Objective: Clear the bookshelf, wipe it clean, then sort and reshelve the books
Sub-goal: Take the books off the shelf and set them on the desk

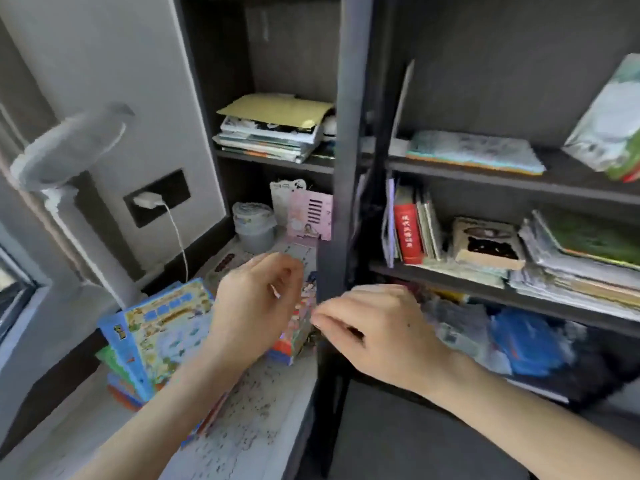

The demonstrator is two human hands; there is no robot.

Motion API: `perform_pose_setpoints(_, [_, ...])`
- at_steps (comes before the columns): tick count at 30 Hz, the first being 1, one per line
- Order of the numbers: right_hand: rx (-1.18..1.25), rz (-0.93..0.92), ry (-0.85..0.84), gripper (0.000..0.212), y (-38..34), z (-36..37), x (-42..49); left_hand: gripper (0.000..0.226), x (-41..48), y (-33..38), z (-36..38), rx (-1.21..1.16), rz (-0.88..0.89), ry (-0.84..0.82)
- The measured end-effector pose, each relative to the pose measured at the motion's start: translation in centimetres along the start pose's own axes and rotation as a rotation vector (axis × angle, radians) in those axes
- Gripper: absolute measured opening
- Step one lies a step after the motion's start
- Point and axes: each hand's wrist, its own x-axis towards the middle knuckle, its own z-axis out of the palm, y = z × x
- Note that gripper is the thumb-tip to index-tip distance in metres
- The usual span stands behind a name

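The dark bookshelf [346, 140] has a left bay and a right bay, both holding books. My left hand [256, 306] hovers over the left bay's low white surface, fingers loosely curled and holding nothing. A small colourful book [294, 337] lies just right of it. My right hand [377, 330] reaches across the dark upright, thumb and forefinger pinching the book's right edge. A flat stack topped by a yellow folder [277, 109] fills the upper left shelf. A red book [408, 233] stands on the right middle shelf.
A blue picture book [162, 330] leans on others at the lower left. A grey tub [254, 226] and pink card [310, 216] stand behind my hands. A white lamp [69, 143] and plugged charger [147, 201] are at the left wall. Blue items [526, 341] fill the lower right shelf.
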Motion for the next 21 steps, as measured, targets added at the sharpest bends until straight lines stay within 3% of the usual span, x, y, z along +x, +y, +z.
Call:
perform_pose_setpoints(4, [-0.18,0.03,0.168,0.028,3.0,-9.5,-3.3,0.017,1.4,9.1,3.4,-0.141,0.41,-0.071])
perform_pose_setpoints(7, [-0.33,0.146,0.244,0.037,7.0,-15.6,-5.3,0.022,3.2,14.4,7.3,-0.199,0.518,-0.079])
perform_pose_setpoints(10, [-0.461,0.293,0.283,0.033,11.8,-21.6,-7.9,0.017,6.2,19.0,12.7,-0.278,0.466,-0.097])
perform_pose_setpoints(14, [-0.513,0.659,0.297,0.021,18.7,-30.0,-11.7,0.022,10.5,25.1,21.4,-0.437,0.203,-0.158])
perform_pose_setpoints(18, [-0.401,1.003,0.237,0.038,25.6,-37.0,-14.4,0.009,14.4,29.8,29.4,-0.415,0.135,-0.199])
perform_pose_setpoints(21, [-0.347,1.087,0.268,0.045,30.0,-39.9,-14.8,0.031,17.2,32.3,34.4,-0.399,0.103,-0.239])
